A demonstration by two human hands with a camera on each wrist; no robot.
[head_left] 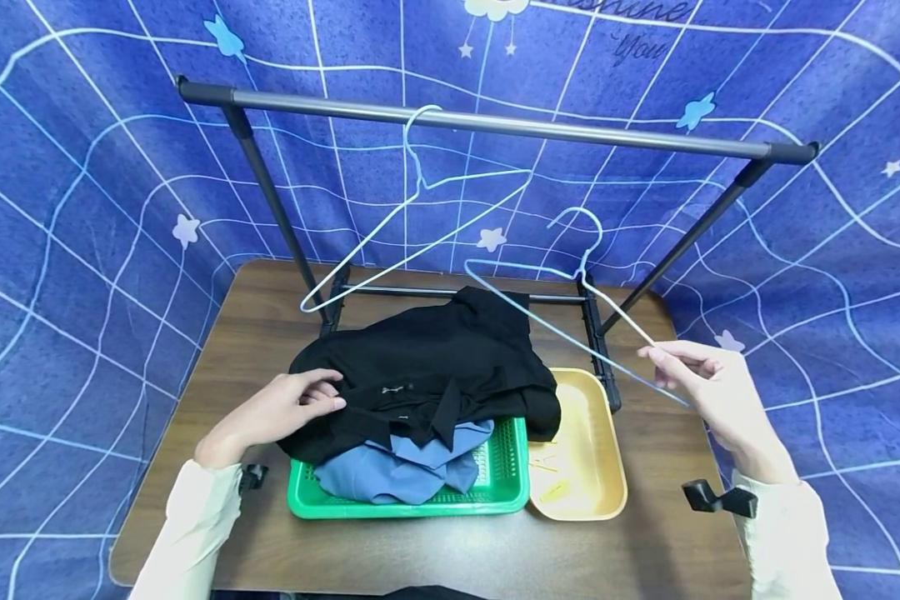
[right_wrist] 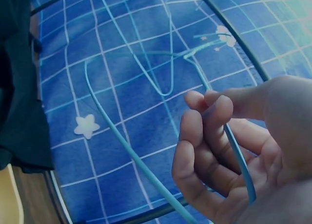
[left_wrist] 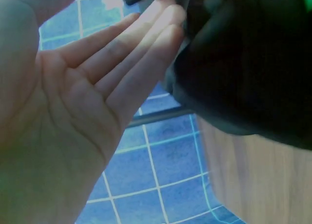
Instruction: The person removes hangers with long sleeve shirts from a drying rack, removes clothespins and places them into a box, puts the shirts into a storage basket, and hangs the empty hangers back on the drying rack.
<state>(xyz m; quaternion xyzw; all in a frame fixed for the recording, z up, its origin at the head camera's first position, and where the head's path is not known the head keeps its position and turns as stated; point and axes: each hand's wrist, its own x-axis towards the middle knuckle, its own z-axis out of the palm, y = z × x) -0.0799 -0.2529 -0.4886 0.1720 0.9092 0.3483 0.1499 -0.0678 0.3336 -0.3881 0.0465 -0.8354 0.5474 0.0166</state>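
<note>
A black collared shirt [head_left: 427, 350] lies spread over a green basket [head_left: 412, 508], its collar toward the front. My left hand [head_left: 292, 404] is at the shirt's left side; in the left wrist view the fingers [left_wrist: 141, 63] are straight, their tips right at the dark cloth [left_wrist: 243, 63]. With thumb and fingers my right hand [head_left: 708, 392] pinches one arm of a light blue clothes hanger [head_left: 528, 267], held up in front of the rack with its hook upward. The right wrist view shows the hanger's wire [right_wrist: 239, 155] running past the fingertips and across the palm.
A second hanger [head_left: 468, 177] hangs from the rack's metal bar [head_left: 540, 129]. Under the shirt, blue cloth [head_left: 405, 471] fills part of the basket. To its right stands a yellow tray [head_left: 592, 450] with yellow clips [head_left: 555, 492], all on a wooden table [head_left: 255, 333] before a patterned blue curtain.
</note>
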